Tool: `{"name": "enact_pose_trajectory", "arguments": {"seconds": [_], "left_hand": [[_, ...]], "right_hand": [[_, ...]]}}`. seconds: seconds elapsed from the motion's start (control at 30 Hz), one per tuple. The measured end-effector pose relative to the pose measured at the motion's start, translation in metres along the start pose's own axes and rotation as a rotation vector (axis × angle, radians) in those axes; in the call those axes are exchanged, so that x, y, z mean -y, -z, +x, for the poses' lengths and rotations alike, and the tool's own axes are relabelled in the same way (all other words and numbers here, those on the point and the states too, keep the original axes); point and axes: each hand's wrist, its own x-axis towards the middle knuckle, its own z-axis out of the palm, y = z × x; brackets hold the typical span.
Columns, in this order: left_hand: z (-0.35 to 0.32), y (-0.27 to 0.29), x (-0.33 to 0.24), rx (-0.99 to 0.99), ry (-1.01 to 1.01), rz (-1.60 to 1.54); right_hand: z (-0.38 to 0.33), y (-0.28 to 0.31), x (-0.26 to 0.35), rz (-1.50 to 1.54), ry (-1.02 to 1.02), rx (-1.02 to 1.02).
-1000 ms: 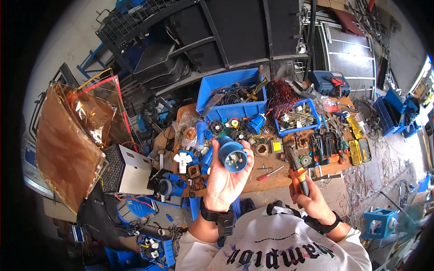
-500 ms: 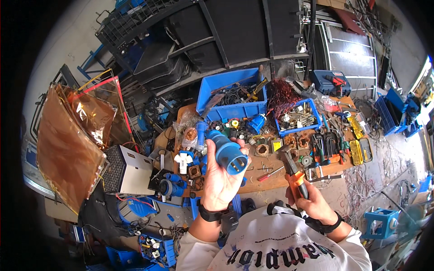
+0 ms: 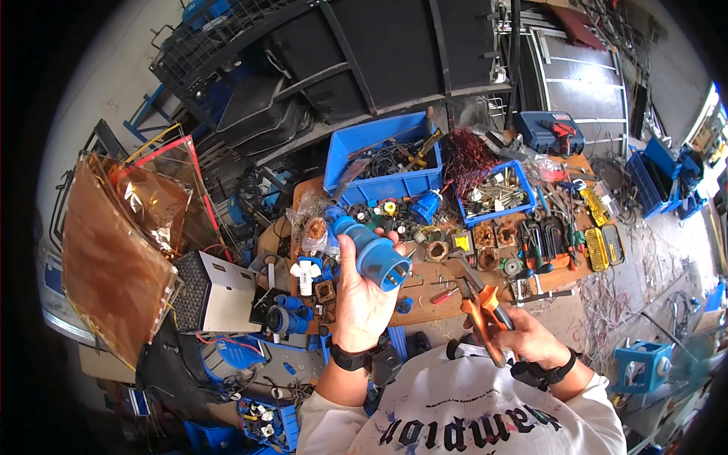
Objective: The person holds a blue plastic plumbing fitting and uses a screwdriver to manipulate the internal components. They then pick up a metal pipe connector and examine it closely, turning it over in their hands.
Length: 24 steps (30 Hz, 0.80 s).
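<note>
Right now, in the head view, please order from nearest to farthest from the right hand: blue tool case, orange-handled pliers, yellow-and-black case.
1. Orange-handled pliers: held in the right hand.
2. Yellow-and-black case: ahead, rightward.
3. Blue tool case: farthest ahead.

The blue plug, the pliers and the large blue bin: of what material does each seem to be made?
Blue plug: probably hard plastic, smooth with a slight sheen, evenly coloured. Pliers: head probably steel, given its dull grey look; handle sleeves orange and black, plastic or rubber, I cannot tell which. Large blue bin: likely plastic, slightly glossy, judging by its uniform colour and moulded rim.
</note>
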Motion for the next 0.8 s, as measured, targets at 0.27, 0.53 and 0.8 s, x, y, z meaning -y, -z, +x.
{"name": "enact_pose_trajectory", "arguments": {"seconds": [0.27, 0.53, 0.8], "left_hand": [[-0.001, -0.005, 0.003, -0.027, -0.306, 0.359], [0.005, 0.004, -0.008, 0.116, -0.526, 1.001], [0.008, 0.035, -0.001, 0.075, -0.456, 1.382]], "right_hand": [[0.010, 0.008, -0.002, 0.028, -0.033, 0.060], [0.016, 0.013, -0.006, 0.040, -0.069, 0.066], [0.008, -0.004, 0.020, -0.175, 0.183, -0.099]]}}
